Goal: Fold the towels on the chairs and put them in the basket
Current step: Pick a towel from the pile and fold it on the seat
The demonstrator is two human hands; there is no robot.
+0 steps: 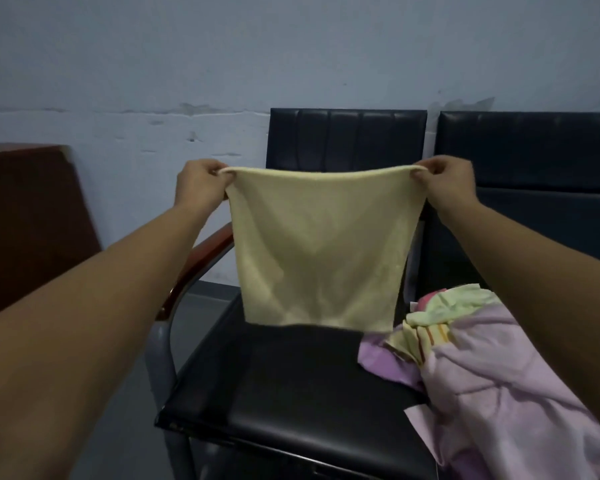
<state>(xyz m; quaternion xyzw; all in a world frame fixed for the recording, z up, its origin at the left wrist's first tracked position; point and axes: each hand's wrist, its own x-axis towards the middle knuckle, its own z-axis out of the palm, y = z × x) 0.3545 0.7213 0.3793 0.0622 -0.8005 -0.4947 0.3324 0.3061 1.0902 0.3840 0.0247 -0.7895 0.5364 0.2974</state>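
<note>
Towel (317, 251) hangs above chair (291, 386) seat; towel heap (492, 368) at right, second chair (534, 157) beyond.

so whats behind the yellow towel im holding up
The black chair: its backrest shows above the yellow towel and its seat below. The lower backrest and the seat's rear are covered, so anything lying there cannot be seen.

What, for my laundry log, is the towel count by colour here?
Yellow towel, pinched by left hand and right hand: 1
Lilac towel: 1
Green striped towel: 1
Total: 3 visible; the heap may hide more.
</note>
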